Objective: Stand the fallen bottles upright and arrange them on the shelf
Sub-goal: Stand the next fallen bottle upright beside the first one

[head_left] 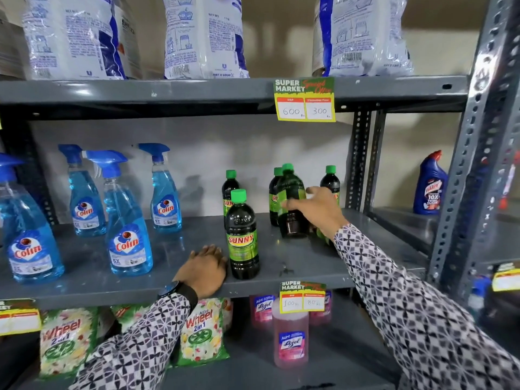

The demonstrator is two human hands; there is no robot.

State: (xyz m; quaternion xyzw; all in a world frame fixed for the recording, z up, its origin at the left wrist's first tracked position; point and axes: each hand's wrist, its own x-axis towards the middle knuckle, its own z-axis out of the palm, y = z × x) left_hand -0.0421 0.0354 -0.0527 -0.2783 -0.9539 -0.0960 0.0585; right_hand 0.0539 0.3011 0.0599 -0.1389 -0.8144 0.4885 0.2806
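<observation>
- The right hand (319,212) wraps its fingers (292,204) around a dark green-capped bottle (291,201), standing upright on the grey shelf (295,257), right of centre.
- Two more bottles stand just behind it, far right.
- The left hand (206,267) lies flat on the shelf's near edge, fingers pressed together, just left of the front Sunny bottle (242,235).
- Blue Colin spray bottles (128,218) stand at left.
</observation>
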